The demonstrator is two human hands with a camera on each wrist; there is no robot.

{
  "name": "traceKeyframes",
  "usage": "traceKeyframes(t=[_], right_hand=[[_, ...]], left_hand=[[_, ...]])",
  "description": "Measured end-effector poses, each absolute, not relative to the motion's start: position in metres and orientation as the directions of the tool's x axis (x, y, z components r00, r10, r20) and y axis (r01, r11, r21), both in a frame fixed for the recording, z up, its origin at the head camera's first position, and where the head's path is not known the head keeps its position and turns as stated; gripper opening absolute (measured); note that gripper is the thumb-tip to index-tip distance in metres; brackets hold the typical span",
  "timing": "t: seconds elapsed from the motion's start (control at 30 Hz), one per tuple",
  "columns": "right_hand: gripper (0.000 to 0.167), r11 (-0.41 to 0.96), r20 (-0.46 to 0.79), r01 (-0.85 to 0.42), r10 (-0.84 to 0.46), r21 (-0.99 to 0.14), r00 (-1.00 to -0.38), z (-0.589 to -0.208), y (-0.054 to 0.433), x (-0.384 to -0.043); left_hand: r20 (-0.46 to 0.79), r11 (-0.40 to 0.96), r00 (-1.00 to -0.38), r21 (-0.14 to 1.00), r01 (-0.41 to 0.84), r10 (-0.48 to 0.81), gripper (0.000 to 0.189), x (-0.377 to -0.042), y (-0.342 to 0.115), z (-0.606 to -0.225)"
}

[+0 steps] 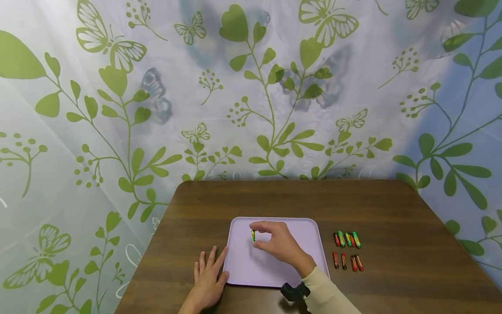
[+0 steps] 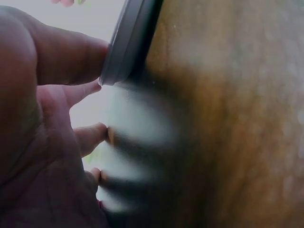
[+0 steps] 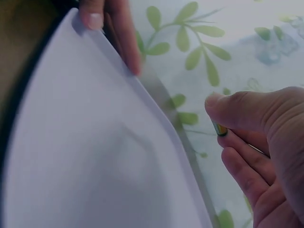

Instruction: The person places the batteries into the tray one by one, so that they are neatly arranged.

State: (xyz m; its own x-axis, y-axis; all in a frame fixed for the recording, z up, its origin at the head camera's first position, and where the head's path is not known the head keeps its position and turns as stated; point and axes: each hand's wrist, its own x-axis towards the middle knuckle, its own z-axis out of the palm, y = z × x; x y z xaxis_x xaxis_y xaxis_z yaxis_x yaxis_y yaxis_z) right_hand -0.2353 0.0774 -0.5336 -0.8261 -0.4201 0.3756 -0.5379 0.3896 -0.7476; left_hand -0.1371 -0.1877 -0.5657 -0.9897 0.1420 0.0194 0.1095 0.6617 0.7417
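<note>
Above a lilac tray (image 1: 245, 270), my right hand (image 1: 281, 243) pinches a small green-and-yellow battery (image 1: 253, 237) between thumb and fingers, holding it roughly upright. In the right wrist view only one end of that battery (image 3: 220, 129) shows below the thumb; the fingers hide the rest. My left hand (image 1: 208, 281) lies at the tray's left edge with its fingers spread. Its thumb (image 2: 76, 54) touches the tray's rim in the left wrist view, while the other fingertips rest on the table.
To the right of the tray, two rows of batteries lie on the brown wooden table (image 1: 204, 200). The back row mixes red ones and green ones (image 1: 341, 239); the front row has several red-and-black ones (image 1: 335, 260). A leaf-patterned curtain (image 1: 251, 109) hangs behind the table.
</note>
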Motion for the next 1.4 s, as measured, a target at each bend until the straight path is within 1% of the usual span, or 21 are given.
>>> traceKeyframes(t=[0.2, 0.3, 0.43, 0.57, 0.63, 0.8, 0.93, 1.13, 1.3, 1.4], right_hand=[[0.046, 0.360, 0.362, -0.554, -0.478, -0.750, -0.800, -0.545, 0.051, -0.236], [0.047, 0.363, 0.351, -0.556, -0.495, -0.748, -0.795, -0.551, 0.039, -0.237], [0.047, 0.382, 0.324, -0.532, -0.488, -0.756, -0.810, -0.557, 0.026, -0.238], [0.046, 0.394, 0.301, -0.515, -0.490, -0.761, -0.818, -0.561, 0.015, -0.238], [0.046, 0.402, 0.293, -0.517, -0.498, -0.756, -0.816, -0.562, 0.010, -0.238], [0.047, 0.465, 0.297, -0.546, -0.506, -0.697, -0.810, -0.565, 0.000, -0.237], [0.047, 0.519, 0.304, -0.562, -0.500, -0.644, -0.811, -0.567, -0.005, -0.235], [0.046, 0.525, 0.315, -0.566, -0.494, -0.636, -0.811, -0.571, -0.008, -0.236], [0.049, 0.532, 0.339, -0.587, -0.495, -0.611, -0.800, -0.572, -0.006, -0.237], [0.051, 0.542, 0.354, -0.602, -0.497, -0.586, -0.792, -0.571, -0.002, -0.236]], left_hand=[[0.108, 0.647, -0.983, 0.741, 0.178, 0.146, 0.064, -0.139, -0.191, -0.584], [0.123, 0.637, -0.982, 0.749, 0.185, 0.141, 0.064, -0.140, -0.191, -0.587], [0.106, 0.641, -0.986, 0.750, 0.164, 0.127, 0.065, -0.139, -0.191, -0.584], [0.060, 0.642, -0.988, 0.754, 0.139, 0.143, 0.065, -0.137, -0.191, -0.574], [0.058, 0.632, -0.986, 0.761, 0.145, 0.156, 0.066, -0.137, -0.191, -0.574], [0.074, 0.626, -0.985, 0.764, 0.157, 0.157, 0.066, -0.138, -0.191, -0.575], [0.026, 0.636, -0.987, 0.762, 0.123, 0.160, 0.065, -0.136, -0.189, -0.567], [-0.048, 0.672, -0.988, 0.738, 0.063, 0.146, 0.064, -0.135, -0.188, -0.558], [-0.049, 0.682, -0.989, 0.729, 0.059, 0.138, 0.064, -0.136, -0.187, -0.558], [-0.026, 0.674, -0.990, 0.735, 0.074, 0.138, 0.064, -0.137, -0.187, -0.562]])
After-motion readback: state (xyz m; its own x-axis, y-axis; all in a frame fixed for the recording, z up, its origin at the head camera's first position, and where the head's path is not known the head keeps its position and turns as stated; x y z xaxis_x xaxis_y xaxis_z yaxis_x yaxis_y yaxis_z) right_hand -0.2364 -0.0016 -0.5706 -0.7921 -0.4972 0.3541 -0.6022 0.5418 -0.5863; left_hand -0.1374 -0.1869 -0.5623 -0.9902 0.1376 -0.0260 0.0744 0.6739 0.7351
